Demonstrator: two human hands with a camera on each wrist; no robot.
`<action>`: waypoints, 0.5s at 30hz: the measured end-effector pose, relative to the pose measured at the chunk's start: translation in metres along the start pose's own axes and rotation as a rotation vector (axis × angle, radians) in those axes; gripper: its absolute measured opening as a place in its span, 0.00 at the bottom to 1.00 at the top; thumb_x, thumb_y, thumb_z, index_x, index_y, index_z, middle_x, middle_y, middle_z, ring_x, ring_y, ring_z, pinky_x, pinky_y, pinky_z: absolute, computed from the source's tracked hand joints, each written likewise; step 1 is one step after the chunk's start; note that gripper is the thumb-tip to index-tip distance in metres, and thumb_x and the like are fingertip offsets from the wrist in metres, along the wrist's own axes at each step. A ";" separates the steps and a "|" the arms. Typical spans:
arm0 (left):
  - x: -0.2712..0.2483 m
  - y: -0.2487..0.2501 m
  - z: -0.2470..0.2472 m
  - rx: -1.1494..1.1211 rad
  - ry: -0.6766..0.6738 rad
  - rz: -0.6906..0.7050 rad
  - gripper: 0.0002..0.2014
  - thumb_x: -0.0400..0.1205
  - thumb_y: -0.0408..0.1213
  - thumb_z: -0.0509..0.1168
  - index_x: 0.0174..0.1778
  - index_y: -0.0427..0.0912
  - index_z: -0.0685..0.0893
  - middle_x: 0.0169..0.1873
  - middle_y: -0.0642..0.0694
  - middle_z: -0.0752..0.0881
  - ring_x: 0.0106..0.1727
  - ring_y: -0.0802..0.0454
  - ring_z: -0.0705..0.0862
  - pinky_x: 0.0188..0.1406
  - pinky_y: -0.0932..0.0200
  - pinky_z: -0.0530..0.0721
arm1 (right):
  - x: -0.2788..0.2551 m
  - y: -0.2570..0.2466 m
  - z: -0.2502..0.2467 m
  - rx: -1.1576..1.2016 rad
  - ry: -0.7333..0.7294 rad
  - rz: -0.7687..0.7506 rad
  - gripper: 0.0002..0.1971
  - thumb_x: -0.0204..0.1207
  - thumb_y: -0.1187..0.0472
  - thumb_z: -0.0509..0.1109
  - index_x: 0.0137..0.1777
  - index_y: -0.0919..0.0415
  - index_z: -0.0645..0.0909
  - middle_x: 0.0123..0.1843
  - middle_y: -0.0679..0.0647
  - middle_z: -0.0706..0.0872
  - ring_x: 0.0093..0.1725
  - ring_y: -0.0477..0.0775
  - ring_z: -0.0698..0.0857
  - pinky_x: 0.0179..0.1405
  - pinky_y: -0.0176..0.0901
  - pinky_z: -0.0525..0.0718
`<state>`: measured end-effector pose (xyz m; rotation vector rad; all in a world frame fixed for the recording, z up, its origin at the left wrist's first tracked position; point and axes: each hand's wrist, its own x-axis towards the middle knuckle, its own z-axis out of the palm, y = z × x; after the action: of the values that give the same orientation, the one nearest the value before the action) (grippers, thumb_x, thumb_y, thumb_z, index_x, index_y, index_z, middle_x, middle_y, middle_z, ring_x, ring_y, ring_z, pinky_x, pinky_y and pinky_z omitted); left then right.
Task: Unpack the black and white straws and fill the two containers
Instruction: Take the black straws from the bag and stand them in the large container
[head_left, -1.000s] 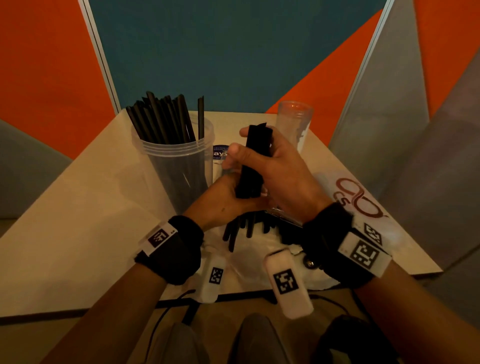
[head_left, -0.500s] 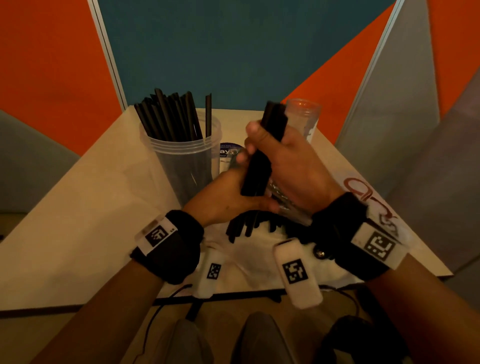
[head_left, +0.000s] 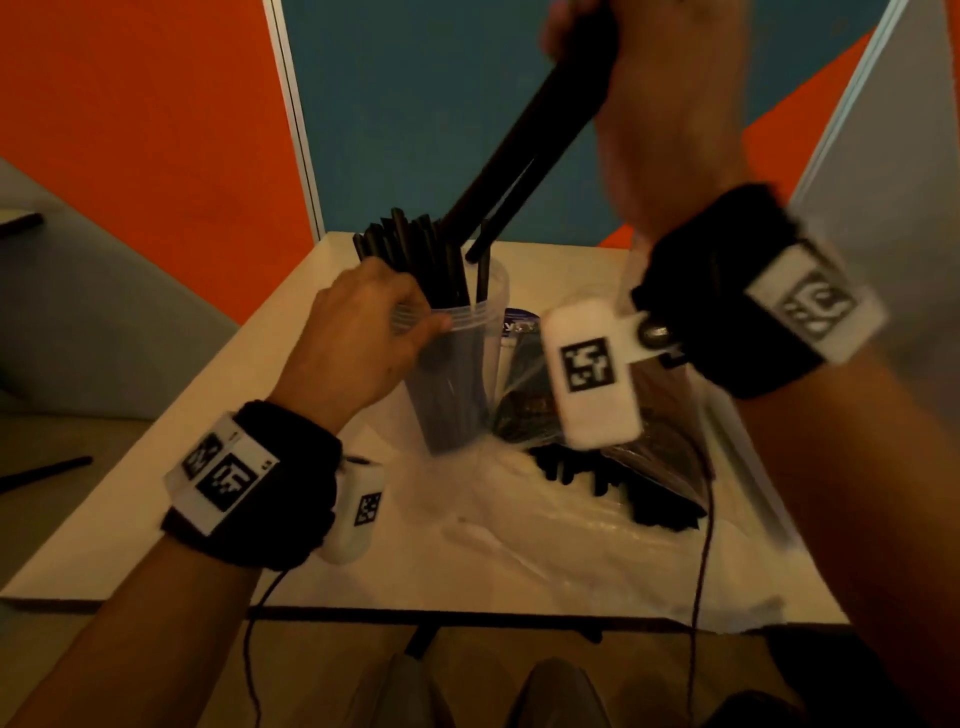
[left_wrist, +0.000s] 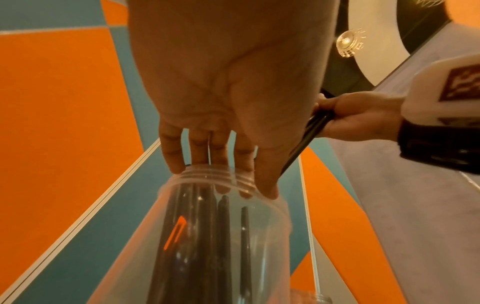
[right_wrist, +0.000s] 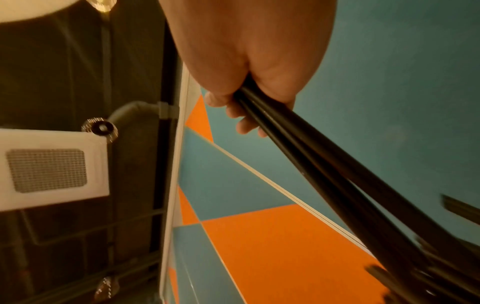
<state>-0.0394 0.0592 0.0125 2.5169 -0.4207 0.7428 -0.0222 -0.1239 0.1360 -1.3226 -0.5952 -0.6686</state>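
Observation:
A clear plastic container (head_left: 457, 384) stands on the table, holding several black straws (head_left: 415, 249). My left hand (head_left: 410, 312) grips its rim from the left, the fingers (left_wrist: 215, 164) hooked over the threaded lip (left_wrist: 207, 174). My right hand (head_left: 571, 26) is raised high at the top of the head view and grips a bundle of black straws (head_left: 524, 145). The bundle slants down-left, its lower tips just above the container's mouth. In the right wrist view the fingers (right_wrist: 246, 121) curl round the bundle (right_wrist: 337, 185). The second container is hidden behind my right wrist.
A torn clear plastic bag (head_left: 649, 447) with more black straws (head_left: 597, 473) lies on the table (head_left: 156, 467) right of the container, on crumpled white wrapping (head_left: 519, 530). A blue-labelled item (head_left: 519, 325) sits behind it. Loose black straws (head_left: 47, 473) lie off the table's left edge.
My right hand has lifted the straw bundle up and away from the bag, then tilted it toward the container. My left hand let go of the bundle and took the container's rim.

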 end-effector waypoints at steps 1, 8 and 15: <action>-0.001 -0.002 0.002 -0.025 -0.010 -0.008 0.10 0.78 0.50 0.68 0.43 0.47 0.82 0.46 0.44 0.81 0.50 0.43 0.78 0.48 0.46 0.76 | -0.002 0.006 0.009 0.014 0.014 0.013 0.13 0.80 0.67 0.59 0.33 0.60 0.71 0.26 0.48 0.76 0.31 0.51 0.77 0.41 0.46 0.80; 0.001 -0.002 0.002 -0.107 -0.006 -0.048 0.10 0.77 0.49 0.71 0.39 0.47 0.81 0.41 0.45 0.82 0.46 0.49 0.77 0.42 0.56 0.68 | -0.023 0.066 0.025 -0.234 -0.229 0.362 0.10 0.83 0.55 0.62 0.44 0.61 0.71 0.31 0.51 0.78 0.32 0.49 0.82 0.41 0.43 0.85; 0.002 -0.002 0.001 -0.163 -0.032 -0.101 0.09 0.76 0.47 0.72 0.38 0.48 0.81 0.42 0.46 0.83 0.47 0.49 0.78 0.43 0.56 0.70 | -0.032 0.089 0.031 -0.485 -0.520 0.499 0.12 0.78 0.50 0.70 0.49 0.60 0.81 0.45 0.51 0.87 0.46 0.48 0.87 0.53 0.44 0.85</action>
<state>-0.0364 0.0596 0.0125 2.3805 -0.3479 0.6048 0.0210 -0.0799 0.0575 -2.0378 -0.4936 -0.0409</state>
